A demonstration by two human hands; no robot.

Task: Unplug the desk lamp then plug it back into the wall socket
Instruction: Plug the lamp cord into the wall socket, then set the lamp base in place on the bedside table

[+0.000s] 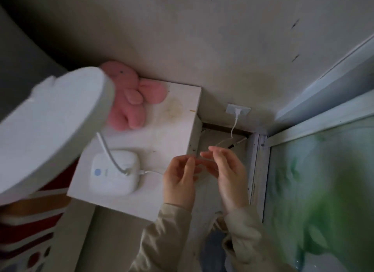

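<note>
Two hands I watch, left hand [179, 177] and right hand [226, 176] side by side, each grip spread and loose around the thin cord [153, 172], plug [237, 111] seated in wall socket [238, 109] far right, lamp base [115, 173] on worktop [162, 120] at left.

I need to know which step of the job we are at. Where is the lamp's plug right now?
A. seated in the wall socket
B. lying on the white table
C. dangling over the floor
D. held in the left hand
A: the white plug sits in the wall socket, its cable hanging down, and both hands are away from it.

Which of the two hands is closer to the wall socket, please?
The right hand: its fingertips reach nearer the socket than the left hand beside the desk.
</note>
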